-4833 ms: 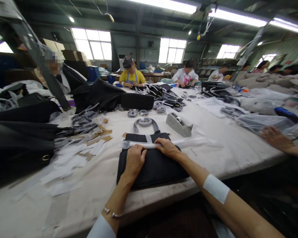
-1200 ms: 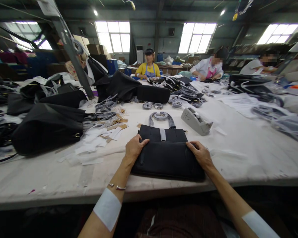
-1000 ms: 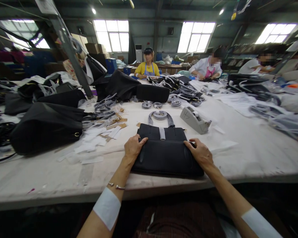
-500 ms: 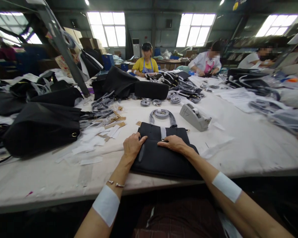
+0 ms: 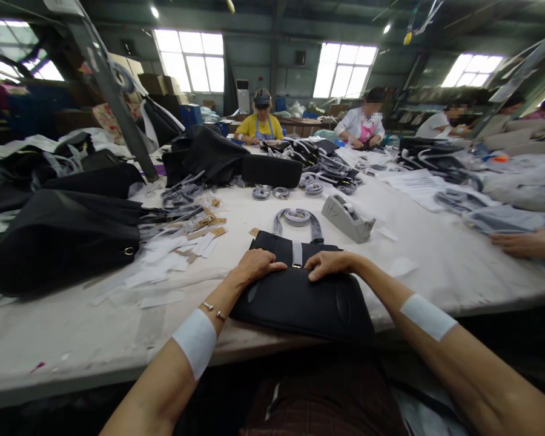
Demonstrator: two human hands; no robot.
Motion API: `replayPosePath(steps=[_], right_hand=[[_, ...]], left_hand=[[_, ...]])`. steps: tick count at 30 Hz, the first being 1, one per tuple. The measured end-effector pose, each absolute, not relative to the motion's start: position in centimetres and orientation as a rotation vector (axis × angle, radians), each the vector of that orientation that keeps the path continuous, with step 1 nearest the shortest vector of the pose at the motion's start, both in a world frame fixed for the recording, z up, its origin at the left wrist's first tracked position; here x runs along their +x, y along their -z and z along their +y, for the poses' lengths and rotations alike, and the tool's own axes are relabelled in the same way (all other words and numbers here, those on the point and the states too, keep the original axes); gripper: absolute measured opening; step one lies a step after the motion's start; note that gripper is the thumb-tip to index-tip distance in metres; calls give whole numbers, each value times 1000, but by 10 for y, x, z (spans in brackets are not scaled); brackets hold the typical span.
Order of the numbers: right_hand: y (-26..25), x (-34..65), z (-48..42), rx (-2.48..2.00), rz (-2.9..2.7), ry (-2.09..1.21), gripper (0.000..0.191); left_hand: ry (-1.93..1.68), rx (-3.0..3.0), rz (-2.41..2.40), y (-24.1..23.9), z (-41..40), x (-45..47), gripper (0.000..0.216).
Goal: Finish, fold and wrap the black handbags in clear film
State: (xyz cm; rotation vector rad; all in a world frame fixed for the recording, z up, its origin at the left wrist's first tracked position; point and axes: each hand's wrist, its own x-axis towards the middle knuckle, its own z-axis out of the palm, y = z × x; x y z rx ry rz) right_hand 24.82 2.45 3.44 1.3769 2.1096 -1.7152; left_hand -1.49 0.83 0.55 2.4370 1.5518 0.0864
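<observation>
A flat black bag (image 5: 300,297) lies at the near edge of the white table (image 5: 418,266), its wrapped grey handles (image 5: 297,218) pointing away from me. My left hand (image 5: 255,265) rests on the bag's upper edge left of the middle, fingers curled over it. My right hand (image 5: 330,264) presses on the same edge just right of the white strip (image 5: 297,252) at the bag's middle. The fingers of both hands bend down onto the bag's top fold.
A grey tape dispenser (image 5: 347,218) stands beyond the bag to the right. Paper slips (image 5: 172,260) and black bags (image 5: 63,236) lie at the left. Another person's hand (image 5: 524,244) rests at the far right. Other workers sit across the table.
Both hands have come together at the middle of the bag's top edge. The right hand moved in from the bag's right side. The long plastic strip seen earlier is gone from the bag.
</observation>
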Motion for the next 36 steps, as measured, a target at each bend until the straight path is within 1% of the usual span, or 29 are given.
replayPosePath(steps=[2, 3, 5, 6, 7, 9, 10, 12, 15, 22, 24, 25, 28, 29, 31, 33, 34, 36], right_hand=[[-38, 272, 12, 1448, 2041, 1936, 58], [-36, 281, 4, 1521, 2038, 1997, 57], [-27, 292, -15, 1762, 2080, 2011, 54], [-20, 293, -25, 1935, 2123, 1958, 52], [-12, 293, -35, 2134, 2180, 1857, 50], [2, 287, -52, 2522, 2304, 1529, 44], [7, 284, -59, 2655, 2359, 1342, 42], [11, 279, -64, 2775, 2433, 1052, 39], [8, 275, -45, 2740, 2490, 901, 40], [-6, 267, 40, 2327, 2674, 906, 36], [-4, 273, 40, 2248, 2716, 1017, 38], [-1, 278, 35, 2231, 2723, 1130, 40], [12, 294, 13, 2306, 2619, 1570, 56], [18, 298, 6, 2353, 2571, 1666, 61], [28, 302, -2, 2411, 2533, 1755, 67], [34, 302, -2, 2407, 2558, 1739, 67], [34, 302, 0, 2398, 2585, 1675, 65], [30, 302, 6, 2352, 2673, 1393, 57]], left_hand=[[-109, 2413, 1563, -5, 8, -15, 56], [-114, 2404, 1571, -5, 7, -15, 55], [-115, 2384, 1591, -5, 8, -13, 53], [-112, 2372, 1599, -5, 8, -12, 52], [-108, 2359, 1608, -6, 8, -12, 51], [-92, 2343, 1631, -6, 7, -10, 51], [-79, 2342, 1642, -6, 5, -9, 52], [-57, 2339, 1678, -6, 0, -9, 53], [-53, 2285, 1775, -4, -10, -11, 54], [-61, 2035, 2079, -10, -15, -11, 59], [-55, 2016, 2090, -12, -12, -10, 59], [-56, 2014, 2092, -12, -11, -10, 59], [-49, 2036, 2071, -11, -11, -10, 60], [-41, 2044, 2058, -10, -11, -10, 59], [-28, 2051, 2038, -10, -11, -10, 58], [-26, 2051, 2043, -10, -13, -9, 58], [-29, 2053, 2051, -9, -13, -9, 58], [-39, 2069, 2067, -8, -14, -9, 57]])
